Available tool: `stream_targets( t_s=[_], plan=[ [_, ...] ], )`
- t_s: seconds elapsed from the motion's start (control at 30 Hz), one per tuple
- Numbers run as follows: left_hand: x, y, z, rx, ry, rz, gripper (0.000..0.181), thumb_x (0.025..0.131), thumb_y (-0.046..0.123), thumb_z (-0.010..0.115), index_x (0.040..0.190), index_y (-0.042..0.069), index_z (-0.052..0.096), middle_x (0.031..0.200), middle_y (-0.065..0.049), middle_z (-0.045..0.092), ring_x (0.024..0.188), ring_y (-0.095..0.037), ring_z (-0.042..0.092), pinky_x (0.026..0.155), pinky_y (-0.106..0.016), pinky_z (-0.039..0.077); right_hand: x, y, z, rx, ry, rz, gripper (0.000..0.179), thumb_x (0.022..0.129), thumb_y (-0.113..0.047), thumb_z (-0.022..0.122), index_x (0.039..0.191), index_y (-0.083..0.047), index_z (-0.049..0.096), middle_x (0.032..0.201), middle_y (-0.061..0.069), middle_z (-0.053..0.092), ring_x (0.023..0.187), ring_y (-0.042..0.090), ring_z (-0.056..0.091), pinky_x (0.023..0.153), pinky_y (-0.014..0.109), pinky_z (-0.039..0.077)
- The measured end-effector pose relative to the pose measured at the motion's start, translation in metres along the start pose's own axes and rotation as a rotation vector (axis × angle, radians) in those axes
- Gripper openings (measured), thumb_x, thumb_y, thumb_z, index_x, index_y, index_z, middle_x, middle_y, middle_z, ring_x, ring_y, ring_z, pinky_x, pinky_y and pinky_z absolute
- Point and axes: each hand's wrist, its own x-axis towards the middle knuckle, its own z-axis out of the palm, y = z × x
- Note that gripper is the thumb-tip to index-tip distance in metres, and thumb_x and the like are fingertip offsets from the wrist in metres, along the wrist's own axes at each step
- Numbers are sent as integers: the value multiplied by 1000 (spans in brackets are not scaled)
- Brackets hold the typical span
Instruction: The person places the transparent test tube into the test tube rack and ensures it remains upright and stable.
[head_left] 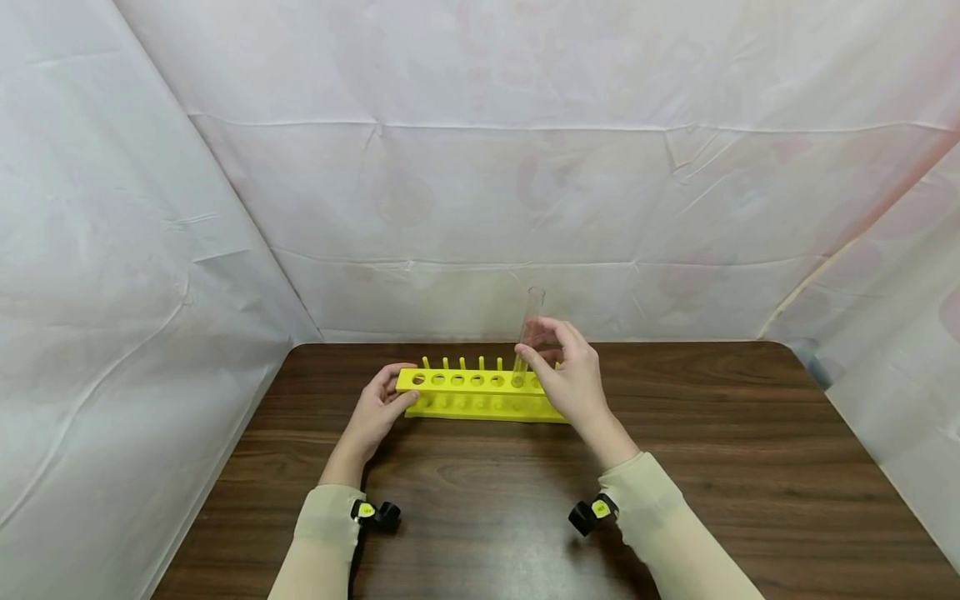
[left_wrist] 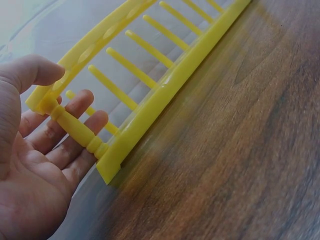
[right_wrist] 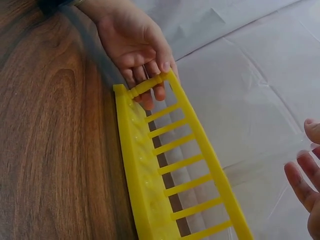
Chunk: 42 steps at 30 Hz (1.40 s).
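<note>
A yellow test tube rack (head_left: 480, 407) stands on the table, with a row of holes along its top bar and pegs along its back. My left hand (head_left: 377, 407) grips the rack's left end. In the left wrist view, its thumb lies on the top bar and its fingers curl behind the end post (left_wrist: 75, 127). Between thumb and fingers my right hand (head_left: 576, 375) pinches a clear test tube (head_left: 532, 307), slightly tilted. The tube's lower end is at a hole toward the rack's right; how deep it sits I cannot tell. My right hand hides the rack's right end.
The dark wood-grain table (head_left: 465, 492) extends in front of the rack and to both sides. Pale plastic sheeting (head_left: 480, 192) hangs behind the table and along its sides. A black camera (head_left: 386, 517) is strapped to the left wrist, another (head_left: 583, 518) to the right.
</note>
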Motion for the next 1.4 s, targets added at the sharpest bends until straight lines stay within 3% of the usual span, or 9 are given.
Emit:
stream_targets(
  t_s=[0.43, 0.83, 1.4],
  plan=[
    [-1, 1, 0, 3, -3, 2, 60, 107, 17, 73, 158, -1, 47, 141, -21, 67, 123, -39, 68, 96, -34, 60, -6, 9, 3, -19, -30, 31, 37, 93, -8, 89, 126, -2, 71, 115, 10, 73, 96, 24, 76, 83, 43, 65],
    [-1, 1, 1, 3, 5, 0, 56, 107, 15, 74, 156, 2, 50, 141, -21, 67, 121, -38, 69, 95, -35, 61, -10, 13, 5, -37, -67, 67, 30, 94, -11, 89, 119, -3, 74, 107, 7, 75, 92, 21, 75, 81, 43, 65],
    [-2, 3, 1, -1, 5, -7, 56, 107, 13, 73, 156, 2, 50, 141, -22, 66, 122, -38, 69, 95, -34, 61, -16, 14, 6, -113, -146, 128, 27, 97, -15, 87, 120, -7, 75, 110, 4, 76, 95, 20, 75, 81, 40, 64]
  ],
)
